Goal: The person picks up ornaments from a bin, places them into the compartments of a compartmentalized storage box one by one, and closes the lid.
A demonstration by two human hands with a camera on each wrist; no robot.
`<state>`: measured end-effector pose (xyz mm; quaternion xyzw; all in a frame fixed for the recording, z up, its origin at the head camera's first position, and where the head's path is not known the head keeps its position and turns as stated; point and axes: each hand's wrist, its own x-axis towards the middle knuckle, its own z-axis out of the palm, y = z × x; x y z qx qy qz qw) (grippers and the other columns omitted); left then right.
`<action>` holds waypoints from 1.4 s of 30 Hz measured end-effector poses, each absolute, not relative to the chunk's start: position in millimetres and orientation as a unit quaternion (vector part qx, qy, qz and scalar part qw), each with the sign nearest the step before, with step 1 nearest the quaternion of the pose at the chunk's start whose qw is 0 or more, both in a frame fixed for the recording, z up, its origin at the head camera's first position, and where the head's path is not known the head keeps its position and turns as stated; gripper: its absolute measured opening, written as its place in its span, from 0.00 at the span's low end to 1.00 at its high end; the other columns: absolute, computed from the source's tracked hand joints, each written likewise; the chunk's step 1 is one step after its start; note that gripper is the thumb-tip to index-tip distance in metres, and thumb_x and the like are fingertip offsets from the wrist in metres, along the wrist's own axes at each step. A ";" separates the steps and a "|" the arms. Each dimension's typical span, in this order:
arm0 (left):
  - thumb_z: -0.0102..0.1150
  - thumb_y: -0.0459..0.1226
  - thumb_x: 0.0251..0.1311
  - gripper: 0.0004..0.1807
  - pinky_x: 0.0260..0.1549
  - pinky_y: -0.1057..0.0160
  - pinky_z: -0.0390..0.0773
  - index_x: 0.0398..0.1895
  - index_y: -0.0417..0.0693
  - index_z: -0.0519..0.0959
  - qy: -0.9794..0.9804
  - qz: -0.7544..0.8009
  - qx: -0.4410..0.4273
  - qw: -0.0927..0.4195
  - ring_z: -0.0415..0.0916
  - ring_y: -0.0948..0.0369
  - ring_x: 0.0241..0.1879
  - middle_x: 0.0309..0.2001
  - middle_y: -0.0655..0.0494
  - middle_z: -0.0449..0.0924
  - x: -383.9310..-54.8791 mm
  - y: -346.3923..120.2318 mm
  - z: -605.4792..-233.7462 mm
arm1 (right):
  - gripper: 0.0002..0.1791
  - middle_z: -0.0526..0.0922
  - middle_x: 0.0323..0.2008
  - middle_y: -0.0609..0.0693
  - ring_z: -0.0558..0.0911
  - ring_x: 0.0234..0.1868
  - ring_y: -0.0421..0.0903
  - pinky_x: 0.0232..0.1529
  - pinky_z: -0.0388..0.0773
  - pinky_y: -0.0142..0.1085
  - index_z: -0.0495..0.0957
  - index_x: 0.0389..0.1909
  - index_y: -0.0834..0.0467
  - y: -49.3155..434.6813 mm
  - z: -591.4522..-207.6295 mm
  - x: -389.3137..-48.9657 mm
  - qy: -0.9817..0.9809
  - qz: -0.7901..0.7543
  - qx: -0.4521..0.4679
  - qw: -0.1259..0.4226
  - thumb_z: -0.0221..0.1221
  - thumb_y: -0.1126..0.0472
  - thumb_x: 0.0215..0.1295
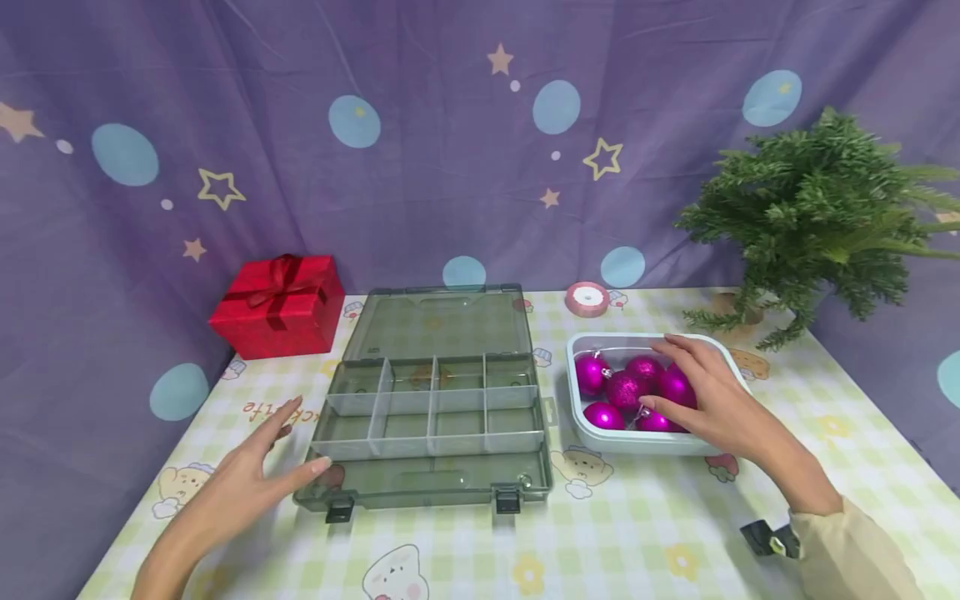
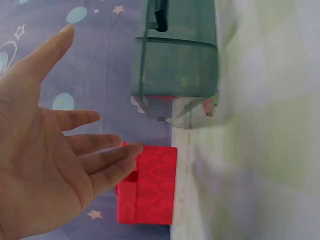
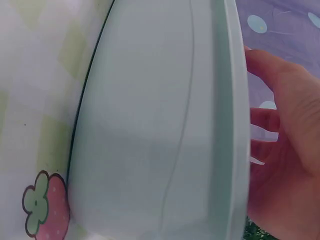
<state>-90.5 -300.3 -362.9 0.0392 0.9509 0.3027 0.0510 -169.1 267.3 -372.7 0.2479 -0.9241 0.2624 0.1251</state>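
Observation:
A pale blue plastic bin (image 1: 630, 443) on the right holds several shiny magenta Christmas balls (image 1: 626, 390). Over its right side reaches my right hand (image 1: 712, 400), fingers spread and thumb apart, close above the balls; in the right wrist view the bin wall (image 3: 150, 120) hides the fingertips. A clear grey-green compartment box (image 1: 427, 417) lies in the middle with its lid (image 1: 442, 321) folded back and its compartments holding nothing. Beside the box's left front corner hovers my left hand (image 1: 240, 483), palm towards the box, fingers extended and holding nothing.
A red gift box (image 1: 281, 308) with a ribbon bow stands at the back left. Behind the bin lies a pink ribbon spool (image 1: 587, 299). A small artificial Christmas tree (image 1: 810, 217) rises at the back right. A purple curtain (image 1: 450, 208) hangs behind the checkered tablecloth (image 1: 600, 542).

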 end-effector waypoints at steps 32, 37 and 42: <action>0.71 0.44 0.66 0.46 0.53 0.74 0.76 0.80 0.39 0.59 0.882 0.463 -0.008 0.092 0.68 0.39 0.69 0.72 0.31 0.66 -65.7 -310.2 -411.4 | 0.25 0.83 0.52 0.58 0.82 0.55 0.61 0.54 0.75 0.64 0.83 0.55 0.59 247.3 -375.6 -192.2 -0.936 0.176 0.289 0.095 0.74 0.50 0.60; 0.72 0.43 0.65 0.44 0.53 0.73 0.77 0.79 0.40 0.62 0.883 0.464 -0.007 0.072 0.71 0.43 0.67 0.69 0.33 0.70 -65.7 -310.0 -413.0 | 0.26 0.83 0.53 0.59 0.81 0.55 0.61 0.52 0.74 0.64 0.83 0.55 0.57 245.0 -375.5 -192.7 -0.941 0.162 0.285 0.088 0.75 0.50 0.60; 0.72 0.43 0.66 0.43 0.52 0.74 0.77 0.79 0.40 0.62 0.883 0.465 -0.009 0.070 0.71 0.42 0.67 0.69 0.33 0.70 -66.8 -310.4 -414.1 | 0.27 0.82 0.53 0.61 0.80 0.56 0.63 0.53 0.73 0.66 0.83 0.56 0.59 242.9 -376.8 -194.5 -0.942 0.150 0.289 0.084 0.76 0.51 0.58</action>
